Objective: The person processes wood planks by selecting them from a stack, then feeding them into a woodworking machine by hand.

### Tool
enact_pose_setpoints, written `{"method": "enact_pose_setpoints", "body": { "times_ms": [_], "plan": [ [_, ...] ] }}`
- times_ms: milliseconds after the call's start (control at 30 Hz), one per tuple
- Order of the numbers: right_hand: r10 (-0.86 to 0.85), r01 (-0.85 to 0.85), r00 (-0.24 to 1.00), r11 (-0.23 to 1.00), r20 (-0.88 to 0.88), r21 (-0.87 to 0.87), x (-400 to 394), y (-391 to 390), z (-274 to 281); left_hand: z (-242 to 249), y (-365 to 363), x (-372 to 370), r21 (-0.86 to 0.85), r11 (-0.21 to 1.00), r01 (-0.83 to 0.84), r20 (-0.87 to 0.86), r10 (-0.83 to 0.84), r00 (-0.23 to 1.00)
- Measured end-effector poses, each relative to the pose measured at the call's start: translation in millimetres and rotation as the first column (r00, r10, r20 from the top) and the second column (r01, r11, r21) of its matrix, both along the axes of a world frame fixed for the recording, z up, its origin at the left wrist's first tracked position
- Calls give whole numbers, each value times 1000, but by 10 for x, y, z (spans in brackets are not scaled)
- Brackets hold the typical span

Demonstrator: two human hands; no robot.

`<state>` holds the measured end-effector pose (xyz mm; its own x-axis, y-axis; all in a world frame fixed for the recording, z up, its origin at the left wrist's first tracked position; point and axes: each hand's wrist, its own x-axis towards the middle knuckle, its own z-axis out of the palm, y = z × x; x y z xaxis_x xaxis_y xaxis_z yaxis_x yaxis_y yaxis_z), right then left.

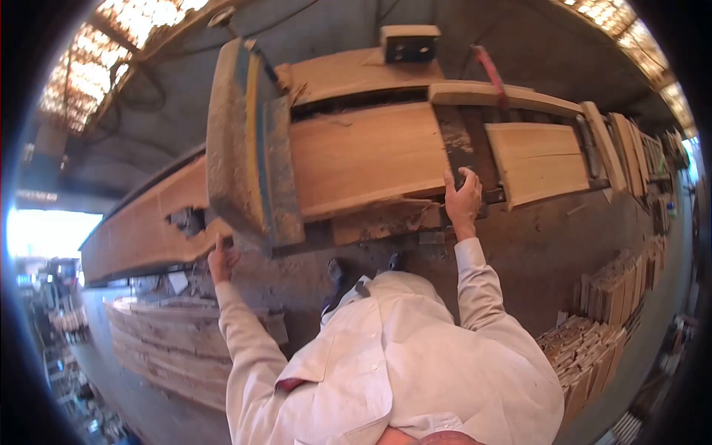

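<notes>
Wood is all around me. A big long plank [356, 159] lies on the saw bench [311, 241] in front of me, and its long way runs from left to right. My right hand [463, 199] is closed on the near edge of the plank, beside a dark metal bar [454, 141]. My left hand [220, 259] touches the near edge far to the left, fingers curled. A dusty saw cover [241, 141] stands between my hands. Stacked boards [601, 326] lie on my right
</notes>
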<state>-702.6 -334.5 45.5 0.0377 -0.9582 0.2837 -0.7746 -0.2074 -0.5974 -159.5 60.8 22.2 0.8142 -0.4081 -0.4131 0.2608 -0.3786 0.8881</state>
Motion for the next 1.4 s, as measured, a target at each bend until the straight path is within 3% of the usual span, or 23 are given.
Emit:
{"method": "enact_pose_setpoints", "body": {
  "times_ms": [67,100,133,233,267,367,500,567,633,700,767,900,933,967,1033,1100,1133,1167,1200,1300,1333,1367,1400],
  "plan": [
    [51,-52,998,999,-46,-12,202,24,-160,206,-128,-214,55,996,-76,25,75,997],
    [69,-71,995,997,-66,-29,291,-2,-216,250,-224,-239,130,972,-196,-25,200,979],
    [73,-71,997,993,-13,97,306,-46,-282,218,-235,-217,142,972,-189,-22,194,981],
    [75,-78,997,992,-36,-97,312,-118,-437,199,-168,-208,152,984,-94,54,86,995],
    [75,-78,996,994,-41,-77,308,-119,-446,210,-141,-237,143,990,-16,127,-2,992],
    [43,-45,999,993,-24,-105,350,-95,-458,167,-109,-260,64,998,25,115,-32,993],
    [18,-19,1000,997,-12,-79,343,-98,-398,-115,164,39,-20,985,-169,-156,164,974],
    [-11,7,999,995,-35,-95,374,-109,-442,-204,354,144,-21,946,-323,-36,323,946],
    [-28,26,999,994,-18,-103,390,-94,-415,-101,479,214,-73,884,-461,-50,459,887],
    [-38,36,999,992,-10,-124,390,-95,-464,-253,705,496,-60,854,-516,13,518,855],
    [-51,48,999,990,-16,-134,389,-115,-496,-56,630,506,-10,814,-581,40,581,813],
    [-54,51,998,989,-23,-137,384,-90,-484,-99,570,671,35,818,-574,79,570,818],
    [-57,53,998,989,-23,-136,386,-87,-472,-311,648,790,20,834,-551,227,533,815],
    [-61,57,998,989,-23,-137,380,-95,-466,-565,777,1049,196,801,-566,400,461,792],
    [-66,55,997,976,-46,-210,366,-101,-503,-596,676,989,162,760,-630,405,531,744],
    [-66,49,996,969,-62,-243,354,-117,-512,-708,768,1096,1,850,-527,242,511,825],
    [-66,48,996,969,-64,-242,347,-111,-513,-618,668,1001,-166,812,-559,-19,564,825],
    [-67,50,996,969,-63,-242,337,-111,-506,-592,647,1007,-210,810,-548,-72,546,835],
    [-66,52,996,973,-57,-226,326,-112,-499,-694,712,1120,-229,837,-498,5,512,859],
    [-61,54,998,981,-30,-184,327,-92,-511,-453,637,981,-226,817,-530,-129,515,848],
    [-62,56,998,981,-24,-185,334,-84,-484,-663,853,1120,86,990,-109,502,52,863],
    [-73,67,997,979,-23,-191,326,-82,-461,-824,1023,1210,421,887,-190,875,-342,341],
    [-76,56,993,976,-90,-209,332,-71,-495,-792,943,1142,547,779,-306,837,-504,213]
  ]
}}
